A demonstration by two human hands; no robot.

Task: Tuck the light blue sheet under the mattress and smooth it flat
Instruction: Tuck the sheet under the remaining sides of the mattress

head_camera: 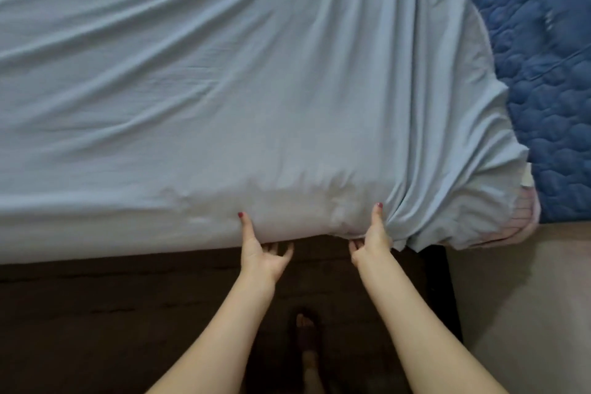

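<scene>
Tucking in progress at the near edge of the mattress [524, 227]. Light blue cotton sheet [224, 89] covers the top, still creased, loose folds bunched at the right corner. Left hand [262, 249] and right hand [371, 240] each pinch the sheet edge, thumb up the side, fingers curled beneath. Advice: push fabric deep under, pull taut, then work toward the corner.

Head view, steeply down, near bed edge [128, 233]

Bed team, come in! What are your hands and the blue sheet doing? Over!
Both hands, left hand and right hand, gripping light blue sheet at mattress edge. Corner untucked, wrinkled. Nothing blocking.
</scene>
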